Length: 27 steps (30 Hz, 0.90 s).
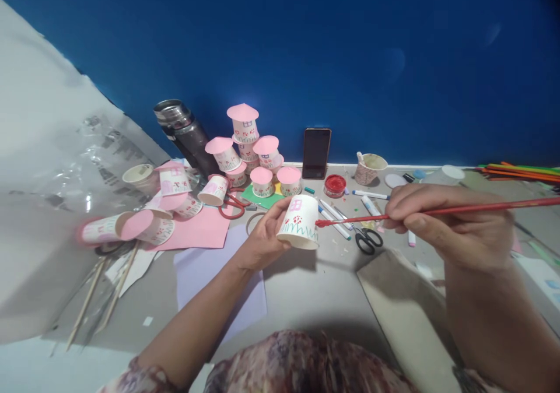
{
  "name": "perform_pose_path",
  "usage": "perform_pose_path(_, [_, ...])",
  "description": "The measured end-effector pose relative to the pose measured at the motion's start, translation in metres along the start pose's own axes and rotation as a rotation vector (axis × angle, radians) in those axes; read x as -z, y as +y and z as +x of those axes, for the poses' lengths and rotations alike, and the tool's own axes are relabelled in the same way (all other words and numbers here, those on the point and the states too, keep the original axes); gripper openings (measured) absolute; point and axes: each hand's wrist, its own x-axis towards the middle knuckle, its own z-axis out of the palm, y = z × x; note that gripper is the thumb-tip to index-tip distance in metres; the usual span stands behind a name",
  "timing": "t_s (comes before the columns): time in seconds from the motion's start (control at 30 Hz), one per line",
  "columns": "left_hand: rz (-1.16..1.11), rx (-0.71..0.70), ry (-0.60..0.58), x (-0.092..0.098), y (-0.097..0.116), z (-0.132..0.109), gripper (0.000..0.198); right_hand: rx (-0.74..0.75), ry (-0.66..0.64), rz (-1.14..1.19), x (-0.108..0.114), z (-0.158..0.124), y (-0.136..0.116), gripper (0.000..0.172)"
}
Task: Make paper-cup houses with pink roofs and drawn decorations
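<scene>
My left hand (266,230) is closed around the left side of the white paper cup (301,230), which I hold above the counter (289,299), its wide rim downward. The cup looks light and thin-walled, so I judge that it can dent under a strong squeeze; a gentle hold near the stiffer rim, away from the drawn flowers, seems best. To the right, the red paintbrush (363,218) has its tip at the cup's edge; I cannot tell if they touch. My right hand (450,224) pinches its slim, rigid handle.
</scene>
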Motion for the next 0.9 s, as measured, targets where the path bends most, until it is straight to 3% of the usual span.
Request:
perform_pose_path(0.27, [0.037,0.040,0.070,0.000,-0.011,0.001,0.101,0.024,0.033,0.011,-0.007,-0.001,0.003,0.017])
perform_pose_path(0.6, [-0.030,0.042,-0.027,-0.002,-0.013,0.001,0.098,-0.009,0.007,0.008,-0.009,-0.002,0.005,0.015])
perform_pose_path(0.9, [-0.033,0.021,-0.043,-0.001,-0.017,0.002,0.094,-0.016,0.004,-0.022,-0.007,-0.001,0.003,0.017])
